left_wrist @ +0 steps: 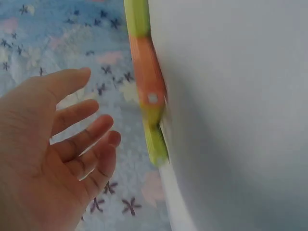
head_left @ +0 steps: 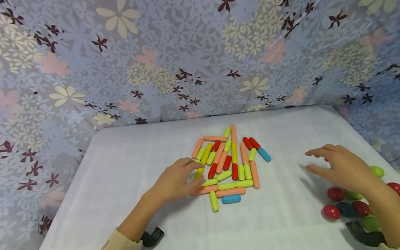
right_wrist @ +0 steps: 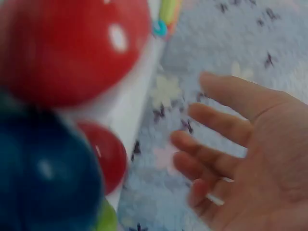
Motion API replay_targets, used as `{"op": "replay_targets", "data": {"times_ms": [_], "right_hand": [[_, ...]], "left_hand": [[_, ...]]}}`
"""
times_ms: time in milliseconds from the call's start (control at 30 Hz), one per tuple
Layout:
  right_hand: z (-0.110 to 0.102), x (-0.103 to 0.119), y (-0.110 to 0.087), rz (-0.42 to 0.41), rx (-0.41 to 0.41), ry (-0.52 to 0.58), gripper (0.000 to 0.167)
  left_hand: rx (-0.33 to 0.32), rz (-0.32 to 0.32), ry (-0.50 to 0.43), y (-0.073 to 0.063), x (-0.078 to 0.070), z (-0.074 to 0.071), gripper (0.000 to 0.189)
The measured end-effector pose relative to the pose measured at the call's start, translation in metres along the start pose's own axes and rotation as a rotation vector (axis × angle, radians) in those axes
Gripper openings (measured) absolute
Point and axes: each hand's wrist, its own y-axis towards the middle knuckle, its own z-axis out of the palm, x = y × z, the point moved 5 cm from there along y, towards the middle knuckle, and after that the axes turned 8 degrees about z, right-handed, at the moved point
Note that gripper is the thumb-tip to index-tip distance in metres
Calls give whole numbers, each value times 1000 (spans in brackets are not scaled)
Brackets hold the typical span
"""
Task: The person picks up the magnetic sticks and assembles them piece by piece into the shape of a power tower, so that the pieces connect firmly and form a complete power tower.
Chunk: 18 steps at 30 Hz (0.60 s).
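Peach, lime, yellow, red and blue rounded sticks (head_left: 234, 153) lie flat in a cluster at the centre of the frame, on the white-covered table (head_left: 282, 212). A lone blue stick (head_left: 231, 199) sits just below the lowest peach stick (head_left: 231, 192), with an upright lime stick (head_left: 214, 202) to its left.

The left hand (head_left: 180, 180) reaches in from the lower left, its thumb and fingers apart over the cluster's left edge; nothing is held. Whether a fingertip touches a stick I cannot tell. The right hand (head_left: 342, 167), at the right of the frame, also holds nothing, its fingers spread and loosely bent near glossy egg-shaped pieces (head_left: 331, 212) in the lower right corner.

The step in hand looks like arranging the sticks, with both hands between grips. A next move on a stick would call for bringing 1 thumb and finger together across its narrow width, without nudging the close-packed neighbours.
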Motion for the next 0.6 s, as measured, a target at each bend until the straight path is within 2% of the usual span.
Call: {"op": "replay_targets", "data": {"times_ms": [167, 333, 500, 600], "right_hand": [[3, -25, -3, 37, 162, 34, 52], [15, -36, -3, 88, 290, 87, 52], [17, -38, -5, 81, 293, 93, 49], [11, -41, -7, 81, 237, 91, 44]], "left_hand": [[36, 70, -6, 11, -16, 11, 36], [45, 93, 25, 18, -20, 21, 26], [43, 80, 55, 22, -17, 26, 22], [64, 76, 64, 24, -16, 29, 21]]}}
